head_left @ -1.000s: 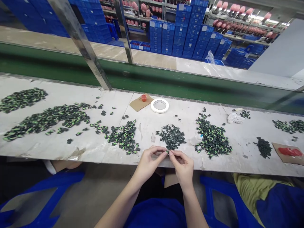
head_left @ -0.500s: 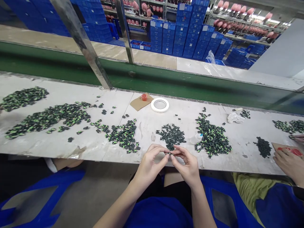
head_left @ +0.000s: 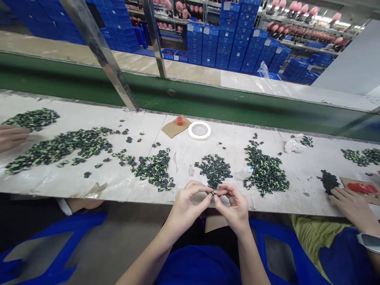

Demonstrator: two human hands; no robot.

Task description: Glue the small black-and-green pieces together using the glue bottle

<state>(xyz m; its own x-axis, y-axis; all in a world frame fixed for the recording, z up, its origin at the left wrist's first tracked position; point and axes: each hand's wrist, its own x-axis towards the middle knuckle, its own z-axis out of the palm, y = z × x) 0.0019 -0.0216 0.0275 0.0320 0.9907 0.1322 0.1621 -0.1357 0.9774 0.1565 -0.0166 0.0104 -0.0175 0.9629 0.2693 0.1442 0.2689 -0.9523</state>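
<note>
My left hand and my right hand meet at the table's front edge, fingertips pinched together on one small dark part. The fingers cover most of it, so its exact kind is hidden. Just beyond my fingertips lies a pile of small dark, narrow parts. To the left is a heap of black-and-green parts; on the right lies a larger heap of similar black-and-green parts. A small whitish bottle with a blue tip lies between the narrow parts and the right heap.
A white tape roll and a red cup on cardboard sit farther back. Long black-and-green heaps cover the left. A co-worker's hand touches dark pieces at right; another person's hand is at far left.
My hands stay pinched together, shifted only slightly. The right co-worker's hand has moved left to the dark pieces. Another person's hand has come in at the far left.
</note>
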